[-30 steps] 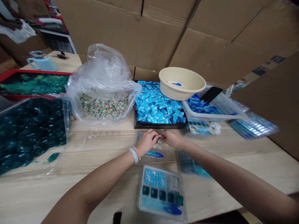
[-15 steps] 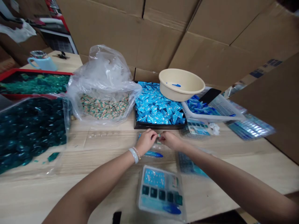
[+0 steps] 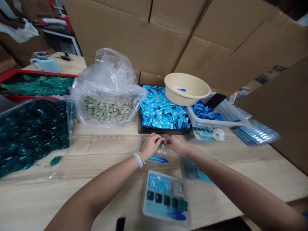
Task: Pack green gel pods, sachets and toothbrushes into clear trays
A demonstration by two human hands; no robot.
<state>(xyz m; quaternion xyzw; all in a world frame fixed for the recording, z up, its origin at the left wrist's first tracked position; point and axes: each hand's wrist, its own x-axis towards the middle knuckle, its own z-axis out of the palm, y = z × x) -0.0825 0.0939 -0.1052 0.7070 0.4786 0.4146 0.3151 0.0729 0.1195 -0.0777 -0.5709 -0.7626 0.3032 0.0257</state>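
My left hand (image 3: 151, 145) and my right hand (image 3: 176, 144) meet over a clear plastic tray, fingertips pinched on a small pale-and-green packet (image 3: 164, 139). A similar small piece (image 3: 163, 146) lies just below the fingers. Part of the tray is hidden under my hands; a blue pen-shaped tool (image 3: 158, 159) lies along its near side. Closer to me is a filled clear tray (image 3: 144, 205) with a blue packet, a row of several dark green blocks and a blue tool in its compartments.
Behind my hands, a black tray (image 3: 163, 131) holds blue packets, with a cream basin (image 3: 187, 99) resting partly over it. A white basket (image 3: 231, 112) of blue tools stands right. Leftward are a plastic bag (image 3: 113, 70) of small packets and a bag of dark green pieces (image 3: 31, 134).
The view has shifted very slightly. My hands stay in nearly the same place, fingertips still together on the small packet.
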